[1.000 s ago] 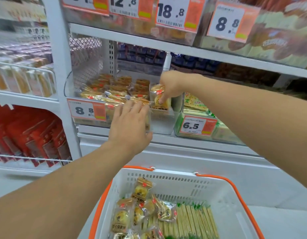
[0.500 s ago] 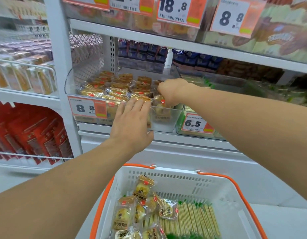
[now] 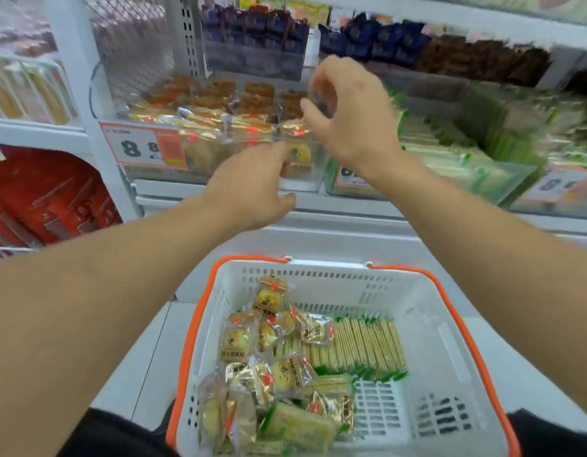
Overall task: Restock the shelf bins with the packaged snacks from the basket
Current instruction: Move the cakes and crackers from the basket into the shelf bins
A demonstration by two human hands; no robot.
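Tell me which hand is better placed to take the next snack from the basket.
Probably the right hand: it hangs above the bin, fingers loosely curled, apparently holding nothing. The left hand touches the bin's front, above the basket.

Upper shelf goods motion-blurred.
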